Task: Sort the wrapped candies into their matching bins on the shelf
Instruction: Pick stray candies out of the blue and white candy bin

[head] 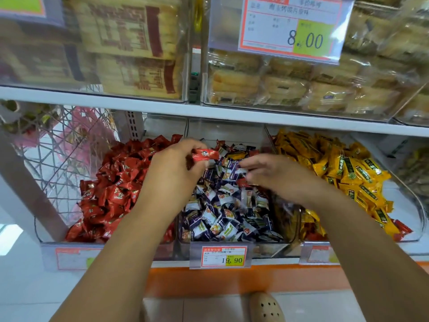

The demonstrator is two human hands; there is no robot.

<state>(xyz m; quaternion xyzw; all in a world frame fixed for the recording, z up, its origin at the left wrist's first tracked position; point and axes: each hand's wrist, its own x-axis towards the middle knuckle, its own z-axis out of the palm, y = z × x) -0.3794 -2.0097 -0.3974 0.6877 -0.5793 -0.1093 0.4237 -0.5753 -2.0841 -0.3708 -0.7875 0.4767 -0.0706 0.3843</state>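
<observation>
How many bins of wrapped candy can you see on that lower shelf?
3: the red bin on the left, the blue-and-white bin in the middle, the yellow bin on the right. A fourth bin may sit blurred at the far right.

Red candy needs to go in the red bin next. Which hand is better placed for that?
Left. The left hand pinches the red candy right beside the red bin; the right hand reaches into the middle bin, farther from it.
</observation>
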